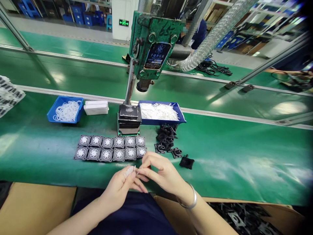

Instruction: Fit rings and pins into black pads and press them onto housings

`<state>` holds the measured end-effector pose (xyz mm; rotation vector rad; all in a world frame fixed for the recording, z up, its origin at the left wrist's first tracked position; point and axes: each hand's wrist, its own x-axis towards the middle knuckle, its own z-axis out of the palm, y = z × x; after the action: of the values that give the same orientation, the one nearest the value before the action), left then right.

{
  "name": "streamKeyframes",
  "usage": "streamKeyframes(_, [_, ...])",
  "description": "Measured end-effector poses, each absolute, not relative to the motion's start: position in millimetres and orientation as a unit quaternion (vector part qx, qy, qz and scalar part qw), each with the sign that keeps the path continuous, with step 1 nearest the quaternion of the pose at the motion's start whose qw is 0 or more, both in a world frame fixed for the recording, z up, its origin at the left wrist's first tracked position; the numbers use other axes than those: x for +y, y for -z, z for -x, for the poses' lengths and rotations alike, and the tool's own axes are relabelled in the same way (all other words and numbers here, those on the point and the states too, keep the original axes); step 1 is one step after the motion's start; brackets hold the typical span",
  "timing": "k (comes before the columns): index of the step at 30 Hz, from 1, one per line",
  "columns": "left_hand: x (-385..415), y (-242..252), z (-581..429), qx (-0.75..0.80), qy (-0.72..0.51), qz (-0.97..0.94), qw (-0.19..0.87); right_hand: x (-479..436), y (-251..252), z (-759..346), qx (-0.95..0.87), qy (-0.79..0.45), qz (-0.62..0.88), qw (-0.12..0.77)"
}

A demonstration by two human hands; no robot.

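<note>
My left hand (118,186) is closed around a small white ridged piece (129,171), just above the front of the green table. Against it my right hand (166,173) is pinched at the fingertips; a thin white sliver shows there, too small to name. Just beyond my hands, two rows of square black frames (107,154) with white swirl-shaped wheels lie side by side. Loose black square parts with stems (168,140) are heaped to the right, and a single black part (186,162) lies nearer to me.
A green hand press (156,49) rises over its black base block (128,112). Behind are a blue bin of white rings (50,114), a white stack (96,107) and a blue tray of white strips (182,116). Cardboard boxes (36,209) stand below the table's front edge.
</note>
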<state>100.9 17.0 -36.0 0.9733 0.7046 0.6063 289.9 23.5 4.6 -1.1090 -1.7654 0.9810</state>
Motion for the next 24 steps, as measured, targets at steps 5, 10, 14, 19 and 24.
streamKeyframes(5, [19.8, 42.9, -103.3, 0.371, -0.284, -0.386, 0.796, 29.5, -9.7, -307.5, -0.650, -0.298, 0.544, 0.440])
streamKeyframes(10, [19.8, 44.5, -102.7, 0.370, -0.267, -0.361, 0.813, 37.7, -0.6, -308.8, -0.718, -0.190, 0.543, 0.393])
streamKeyframes(14, [20.7, 41.1, -101.3, 0.376, -0.254, -0.378, 0.807, 40.5, 5.0, -306.6, -0.737, -0.152, 0.536, 0.383])
streamKeyframes(19, [22.3, 40.9, -102.6, 0.381, -0.242, -0.387, 0.804, 42.6, 9.7, -306.9, -0.761, -0.136, 0.524, 0.358])
streamKeyframes(24, [22.3, 46.3, -102.2, 0.382, -0.231, -0.406, 0.798, 46.0, 7.2, -311.9, -0.754, -0.125, 0.544, 0.346])
